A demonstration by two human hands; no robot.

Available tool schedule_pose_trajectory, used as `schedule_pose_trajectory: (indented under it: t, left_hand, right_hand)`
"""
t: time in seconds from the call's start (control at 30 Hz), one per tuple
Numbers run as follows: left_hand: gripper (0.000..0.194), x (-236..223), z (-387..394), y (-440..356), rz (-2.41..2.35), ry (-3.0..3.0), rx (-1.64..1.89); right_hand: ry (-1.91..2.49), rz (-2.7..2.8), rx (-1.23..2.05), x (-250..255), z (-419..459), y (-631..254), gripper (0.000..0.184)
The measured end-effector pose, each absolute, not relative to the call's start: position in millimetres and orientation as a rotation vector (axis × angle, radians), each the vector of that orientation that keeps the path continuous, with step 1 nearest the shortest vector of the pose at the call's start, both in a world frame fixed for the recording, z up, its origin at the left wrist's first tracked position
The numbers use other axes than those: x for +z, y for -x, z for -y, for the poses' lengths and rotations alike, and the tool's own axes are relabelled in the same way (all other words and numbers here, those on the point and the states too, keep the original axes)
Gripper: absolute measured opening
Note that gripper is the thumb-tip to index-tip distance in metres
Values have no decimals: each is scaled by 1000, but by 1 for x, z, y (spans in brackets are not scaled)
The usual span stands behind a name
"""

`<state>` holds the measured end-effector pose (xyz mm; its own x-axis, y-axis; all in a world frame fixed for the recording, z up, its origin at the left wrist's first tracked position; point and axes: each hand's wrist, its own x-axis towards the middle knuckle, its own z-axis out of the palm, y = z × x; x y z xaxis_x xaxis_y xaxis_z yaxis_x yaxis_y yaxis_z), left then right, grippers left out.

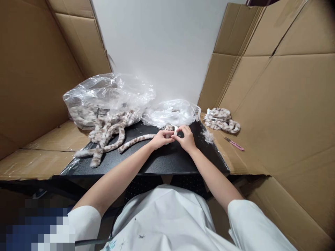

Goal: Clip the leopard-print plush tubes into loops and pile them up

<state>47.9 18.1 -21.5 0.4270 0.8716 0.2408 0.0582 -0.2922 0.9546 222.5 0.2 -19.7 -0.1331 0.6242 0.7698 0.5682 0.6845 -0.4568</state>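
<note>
A spotted white-and-brown plush strip (137, 140) lies across the dark table, its right end reaching up to my hands. My left hand (161, 139) is closed on that end. Right beside it, my right hand (185, 138) pinches a small white tag (175, 131) against the plush. Fingertips of both hands nearly meet there, and they partly hide the plush and the tag.
To the left, a pile of similar plush strips (107, 134) spills from a clear plastic bag (110, 89). Another plastic bag (170, 113) sits behind my hands. At right are bundled plush strips (220, 120), pink-handled snips (235, 143) and fluffy scraps (208, 136). Cardboard walls (282, 104) flank the black table (162, 165).
</note>
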Motion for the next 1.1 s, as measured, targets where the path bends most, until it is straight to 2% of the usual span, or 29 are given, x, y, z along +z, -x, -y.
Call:
schedule_pose_trajectory:
  t: [0.17,0.53,1.1]
  left_hand:
    - [44,-19,-18,-48,-811,-1897,1028]
    - [50,-27,-25,-49,-832,-1926,1101]
    - [49,-28,-27,-45,-880,-1981,1050]
  right_hand:
    - [1001,1833,12,-21,-1,-222,19]
    - [906,1812,101,-17,5,-224,3]
    - [970,1669,377,-21,1,-220,9]
